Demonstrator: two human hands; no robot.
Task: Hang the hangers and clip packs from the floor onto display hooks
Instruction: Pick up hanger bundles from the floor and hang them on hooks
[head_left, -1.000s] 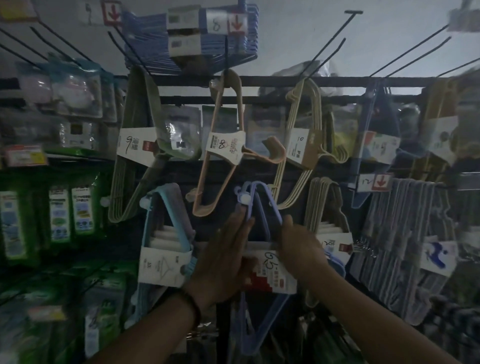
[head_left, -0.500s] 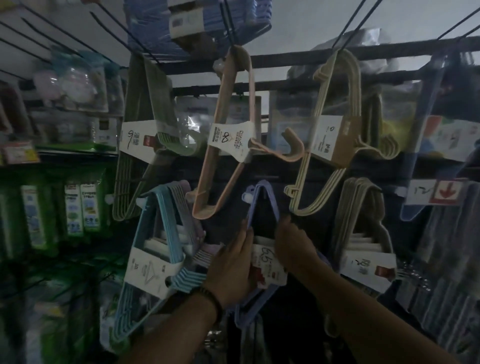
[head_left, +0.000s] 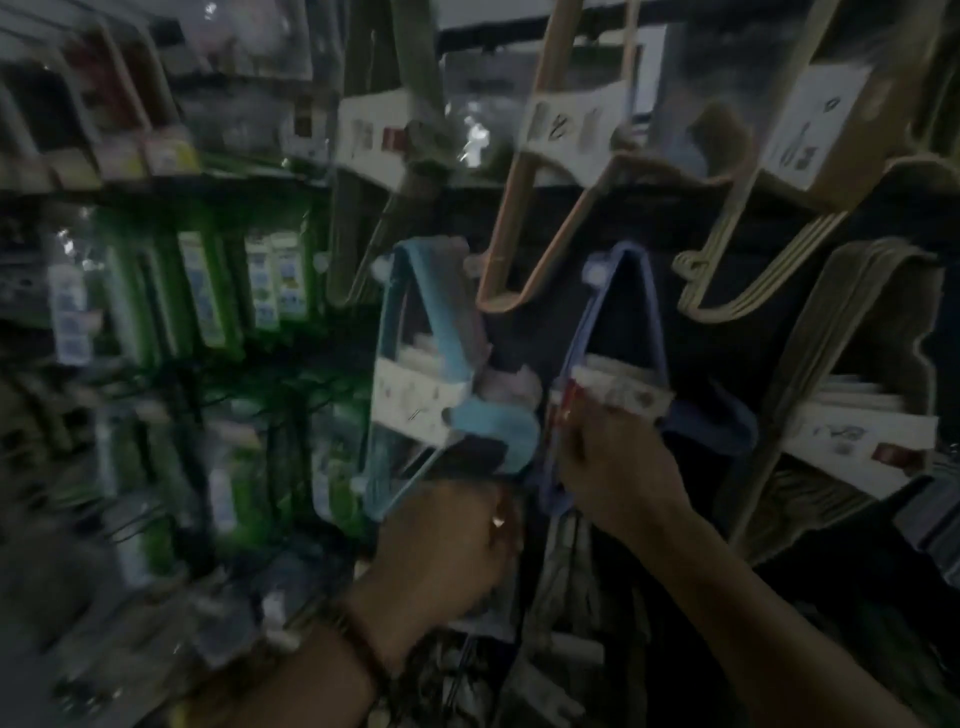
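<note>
My right grip (head_left: 618, 457) pinching the label card (head_left: 618, 392) of the purple hanger pack (head_left: 655, 322) hung just above it, my left grip (head_left: 447, 556) curled beneath the light-blue hanger pack (head_left: 444, 314) — too blurred to tell whether it holds anything — cream hangers (head_left: 727, 310) above right.

light-blue hangers (head_left: 447, 322) | bluish-purple hangers (head_left: 655, 322), probably | peach hangers (head_left: 522, 192) | green packets (head_left: 205, 296)
</note>
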